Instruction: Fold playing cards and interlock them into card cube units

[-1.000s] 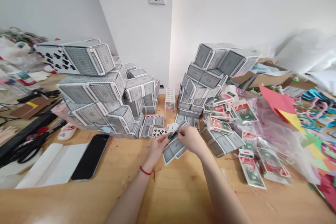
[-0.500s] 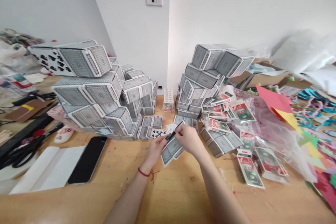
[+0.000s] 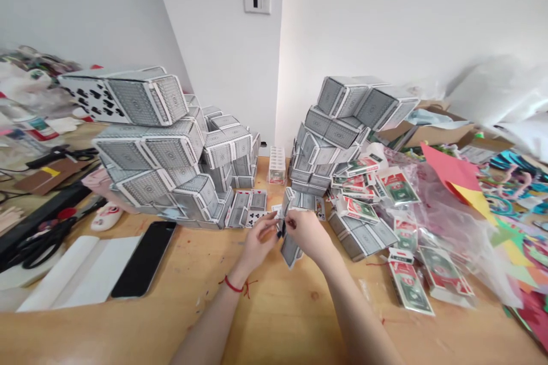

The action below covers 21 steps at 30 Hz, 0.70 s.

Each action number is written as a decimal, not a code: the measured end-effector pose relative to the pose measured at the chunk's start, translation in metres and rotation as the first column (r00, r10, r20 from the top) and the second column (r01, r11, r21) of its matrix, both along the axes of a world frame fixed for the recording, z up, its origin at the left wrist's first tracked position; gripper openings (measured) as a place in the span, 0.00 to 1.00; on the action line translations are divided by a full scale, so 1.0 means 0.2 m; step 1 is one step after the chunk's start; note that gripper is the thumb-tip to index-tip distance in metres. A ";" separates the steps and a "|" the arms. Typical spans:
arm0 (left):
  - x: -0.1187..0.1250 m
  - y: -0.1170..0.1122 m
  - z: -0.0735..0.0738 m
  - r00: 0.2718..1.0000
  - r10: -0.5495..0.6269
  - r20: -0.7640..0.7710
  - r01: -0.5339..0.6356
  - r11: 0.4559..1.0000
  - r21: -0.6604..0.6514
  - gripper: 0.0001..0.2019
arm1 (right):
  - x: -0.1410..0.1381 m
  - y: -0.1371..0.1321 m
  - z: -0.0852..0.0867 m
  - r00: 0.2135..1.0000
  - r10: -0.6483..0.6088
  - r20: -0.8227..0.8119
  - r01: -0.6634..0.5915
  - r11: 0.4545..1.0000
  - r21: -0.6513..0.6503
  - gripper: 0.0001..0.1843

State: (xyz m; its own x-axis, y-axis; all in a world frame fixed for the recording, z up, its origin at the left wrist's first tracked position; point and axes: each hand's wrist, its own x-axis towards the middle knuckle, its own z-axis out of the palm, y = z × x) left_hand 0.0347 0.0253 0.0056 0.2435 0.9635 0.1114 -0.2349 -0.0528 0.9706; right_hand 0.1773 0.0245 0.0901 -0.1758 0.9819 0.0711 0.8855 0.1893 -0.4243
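Note:
Grey-backed playing cards [image 3: 291, 251] are held on edge above the table, pinched in my right hand [image 3: 306, 231]. My left hand [image 3: 260, 239], with a red string at the wrist, is at their left side, its thumb and fingers curved round them; the exact contact is partly hidden. Loose cards [image 3: 258, 218] lie just beyond my left fingers, one showing clubs. Behind my right hand are more grey-backed cards [image 3: 306, 199]. On either side rise stacks of boxes folded from cards, the left stack [image 3: 158, 154] and the right stack [image 3: 338, 131].
Red and green card packs [image 3: 409, 282] and plastic wrap lie at the right, by coloured paper [image 3: 449, 168]. A phone [image 3: 145, 259], an open notebook [image 3: 81, 268] and black scissors [image 3: 47, 242] are at the left. A small clear-sided block [image 3: 277, 165] stands near the wall.
The held cards have turned from lying slanted and broad to a narrower, more upright angle. My left hand has shifted slightly right and its fingers have loosened. The view has moved a little.

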 end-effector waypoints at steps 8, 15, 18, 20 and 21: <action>0.02 -0.03 0.06 0.933 0.199 0.301 -0.145 0.971 -0.190 0.18 | -0.17 -0.09 -0.04 0.966 -0.097 0.240 0.026 0.959 0.282 0.06; 0.06 -0.02 0.15 0.750 0.537 0.386 -0.407 0.835 -0.371 0.11 | -0.28 -0.10 -0.19 0.997 -0.071 0.033 0.040 0.828 0.560 0.10; 0.07 0.00 0.15 0.684 0.637 0.357 -0.490 0.763 -0.422 0.10 | -0.29 -0.09 -0.26 1.000 -0.007 -0.005 0.009 0.767 0.642 0.10; 0.06 0.01 0.12 0.653 0.674 0.347 -0.513 0.730 -0.452 0.08 | -0.29 -0.08 -0.29 0.999 0.016 -0.044 0.018 0.747 0.664 0.11; 0.06 0.02 0.11 0.648 0.678 0.348 -0.515 0.726 -0.456 0.07 | -0.29 -0.08 -0.31 0.997 0.019 -0.070 0.032 0.746 0.665 0.11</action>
State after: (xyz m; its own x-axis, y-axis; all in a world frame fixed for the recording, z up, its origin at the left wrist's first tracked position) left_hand 0.0465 0.0286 0.0273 -0.4012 0.8773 -0.2633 -0.6697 -0.0849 0.7377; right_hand 0.1196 0.0088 0.0282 -0.1390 0.6816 0.7184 0.8617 0.4407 -0.2515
